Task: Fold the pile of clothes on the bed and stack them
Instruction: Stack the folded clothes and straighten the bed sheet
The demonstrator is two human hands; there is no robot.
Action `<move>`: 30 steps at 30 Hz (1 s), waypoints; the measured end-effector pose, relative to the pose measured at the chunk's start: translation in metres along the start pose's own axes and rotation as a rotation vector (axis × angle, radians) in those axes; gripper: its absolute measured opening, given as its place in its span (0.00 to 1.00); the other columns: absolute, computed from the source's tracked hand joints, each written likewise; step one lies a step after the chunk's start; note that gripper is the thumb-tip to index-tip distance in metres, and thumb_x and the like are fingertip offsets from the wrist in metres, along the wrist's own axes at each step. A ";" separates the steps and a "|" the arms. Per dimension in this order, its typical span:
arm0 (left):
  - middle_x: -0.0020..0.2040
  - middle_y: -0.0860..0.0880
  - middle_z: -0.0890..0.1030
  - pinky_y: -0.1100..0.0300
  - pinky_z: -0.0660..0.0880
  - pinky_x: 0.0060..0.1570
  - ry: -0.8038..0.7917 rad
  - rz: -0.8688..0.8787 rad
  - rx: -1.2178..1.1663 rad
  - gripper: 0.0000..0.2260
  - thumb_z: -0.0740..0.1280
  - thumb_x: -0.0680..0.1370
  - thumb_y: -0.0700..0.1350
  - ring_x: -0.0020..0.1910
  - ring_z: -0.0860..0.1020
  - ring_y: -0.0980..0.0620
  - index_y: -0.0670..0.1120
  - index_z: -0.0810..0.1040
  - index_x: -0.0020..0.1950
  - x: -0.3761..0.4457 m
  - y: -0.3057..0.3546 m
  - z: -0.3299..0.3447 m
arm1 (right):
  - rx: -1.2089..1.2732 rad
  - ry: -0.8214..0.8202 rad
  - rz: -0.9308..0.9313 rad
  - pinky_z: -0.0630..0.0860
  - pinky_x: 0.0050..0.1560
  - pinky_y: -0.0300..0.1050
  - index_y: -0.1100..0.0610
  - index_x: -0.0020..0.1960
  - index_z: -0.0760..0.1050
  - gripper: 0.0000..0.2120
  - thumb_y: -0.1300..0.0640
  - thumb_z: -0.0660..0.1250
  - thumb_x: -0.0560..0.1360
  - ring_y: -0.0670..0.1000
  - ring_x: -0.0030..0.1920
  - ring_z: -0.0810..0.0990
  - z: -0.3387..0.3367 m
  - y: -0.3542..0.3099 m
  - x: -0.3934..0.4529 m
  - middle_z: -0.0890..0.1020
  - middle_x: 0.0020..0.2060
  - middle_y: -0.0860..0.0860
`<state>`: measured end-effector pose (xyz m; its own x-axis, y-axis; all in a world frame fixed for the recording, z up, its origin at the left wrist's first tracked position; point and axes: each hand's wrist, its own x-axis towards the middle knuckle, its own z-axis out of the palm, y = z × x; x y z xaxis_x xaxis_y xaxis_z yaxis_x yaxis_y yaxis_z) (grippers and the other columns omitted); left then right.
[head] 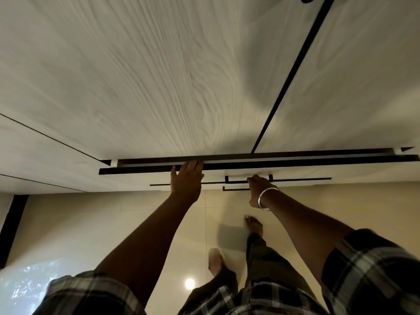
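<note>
Pale wood-grain wardrobe doors [181,76] split by a dark vertical gap, towering over glossy cream floor tiles [113,223]. Below them, a drawer front with a dark top edge [272,163]. Left hand [186,179] flat against that edge, fingers straight. Right hand [259,186], silver bangle [267,198] at wrist, fingers curled round a thin black bar handle [236,181]. Clothes and bed out of view.

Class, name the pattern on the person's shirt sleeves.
A dark and pale plaid check on the shirt sleeves, clearest in the head view.
</note>
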<state>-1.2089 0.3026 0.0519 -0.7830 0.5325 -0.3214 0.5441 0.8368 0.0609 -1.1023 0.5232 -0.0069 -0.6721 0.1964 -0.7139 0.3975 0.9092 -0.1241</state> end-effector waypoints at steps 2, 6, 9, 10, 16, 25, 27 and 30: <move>0.68 0.50 0.72 0.42 0.63 0.68 0.029 -0.016 -0.044 0.17 0.59 0.83 0.51 0.68 0.70 0.47 0.51 0.69 0.71 -0.004 0.001 0.000 | 0.015 -0.039 0.008 0.69 0.70 0.57 0.55 0.78 0.53 0.41 0.57 0.70 0.71 0.57 0.75 0.59 0.016 -0.001 -0.013 0.58 0.76 0.52; 0.54 0.50 0.79 0.54 0.72 0.50 0.034 -0.026 -0.190 0.08 0.66 0.80 0.47 0.52 0.78 0.46 0.50 0.81 0.57 -0.027 0.004 0.011 | 0.009 -0.057 0.008 0.63 0.73 0.58 0.53 0.80 0.48 0.44 0.48 0.70 0.74 0.55 0.79 0.51 0.051 0.000 -0.049 0.52 0.79 0.51; 0.49 0.49 0.80 0.57 0.72 0.44 0.008 -0.022 -0.231 0.06 0.67 0.79 0.46 0.48 0.79 0.46 0.49 0.83 0.53 -0.052 0.005 0.019 | 0.040 0.052 -0.040 0.69 0.69 0.55 0.52 0.77 0.59 0.32 0.48 0.66 0.77 0.55 0.74 0.65 0.061 -0.001 -0.079 0.64 0.76 0.52; 0.48 0.49 0.81 0.58 0.72 0.43 0.000 -0.023 -0.249 0.06 0.68 0.79 0.46 0.48 0.80 0.47 0.50 0.83 0.52 -0.061 0.006 0.021 | 0.065 0.148 -0.066 0.73 0.65 0.53 0.52 0.75 0.65 0.26 0.50 0.65 0.78 0.55 0.70 0.71 0.063 -0.003 -0.090 0.70 0.72 0.52; 0.48 0.49 0.84 0.57 0.74 0.48 -0.065 -0.055 -0.282 0.07 0.71 0.76 0.47 0.48 0.82 0.48 0.51 0.85 0.53 -0.109 0.013 0.027 | -0.034 0.775 -0.221 0.78 0.38 0.50 0.55 0.55 0.79 0.15 0.54 0.74 0.70 0.58 0.45 0.80 0.067 0.003 -0.136 0.80 0.47 0.54; 0.48 0.51 0.85 0.57 0.76 0.49 -0.105 -0.111 -0.285 0.08 0.73 0.74 0.50 0.48 0.82 0.50 0.52 0.85 0.52 -0.170 0.021 0.045 | 0.210 0.256 -0.044 0.67 0.66 0.50 0.37 0.63 0.77 0.15 0.38 0.60 0.79 0.50 0.68 0.72 0.088 0.023 -0.172 0.74 0.67 0.43; 0.48 0.50 0.85 0.58 0.76 0.50 -0.099 -0.138 -0.310 0.09 0.74 0.74 0.50 0.49 0.82 0.49 0.51 0.85 0.53 -0.185 0.025 0.047 | 0.226 0.250 -0.035 0.67 0.64 0.51 0.37 0.62 0.77 0.15 0.38 0.61 0.79 0.50 0.67 0.72 0.095 0.022 -0.184 0.75 0.66 0.43; 0.47 0.50 0.86 0.58 0.76 0.49 -0.086 -0.223 -0.399 0.10 0.77 0.71 0.49 0.48 0.82 0.49 0.51 0.85 0.52 -0.204 0.029 0.052 | 0.252 0.243 -0.052 0.67 0.62 0.50 0.38 0.62 0.78 0.14 0.39 0.61 0.79 0.50 0.65 0.73 0.104 0.021 -0.198 0.76 0.63 0.43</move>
<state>-1.0180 0.2116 0.0696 -0.8305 0.3357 -0.4445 0.1937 0.9223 0.3345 -0.8962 0.4652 0.0597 -0.8127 0.2615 -0.5207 0.4801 0.8069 -0.3442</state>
